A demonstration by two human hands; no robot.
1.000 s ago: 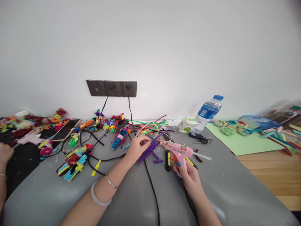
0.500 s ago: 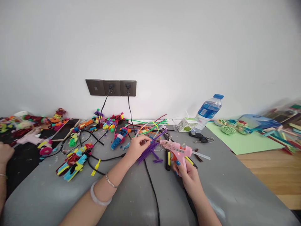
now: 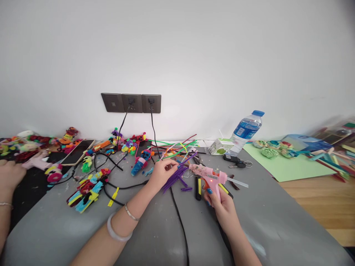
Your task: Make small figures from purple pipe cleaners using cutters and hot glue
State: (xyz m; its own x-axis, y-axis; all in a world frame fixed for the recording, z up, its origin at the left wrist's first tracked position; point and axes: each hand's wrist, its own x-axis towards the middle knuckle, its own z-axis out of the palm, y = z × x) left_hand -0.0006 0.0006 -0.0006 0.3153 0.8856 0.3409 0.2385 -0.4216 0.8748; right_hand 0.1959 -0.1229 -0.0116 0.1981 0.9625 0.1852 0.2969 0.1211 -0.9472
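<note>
My right hand [image 3: 219,202] is wrapped round the handle of a pink hot glue gun [image 3: 206,174], a clear glue stick [image 3: 239,181] poking out of its back. The gun's nozzle points left, close to the fingertips of my left hand [image 3: 164,172]. Those fingers pinch a purple pipe cleaner [image 3: 189,157] that slants up to the right. Below them lies a heap of purple pipe cleaners [image 3: 175,178] on the grey table [image 3: 155,229]. Whether the nozzle touches the pipe cleaner is too small to tell.
Yellow-and-black pliers handles [image 3: 198,188] lie by the gun. Behind stand a juice box [image 3: 221,146] and a tilted water bottle [image 3: 246,131]; car keys [image 3: 235,160] lie nearby. Pipe-cleaner figures [image 3: 88,190], cables and a phone [image 3: 78,152] cover the left. Another person's hand [image 3: 11,175] is at far left.
The other person's hand at the far left has moved right, towards a pink glue gun there. My own hands, the glue gun and the pipe cleaner have barely moved.
</note>
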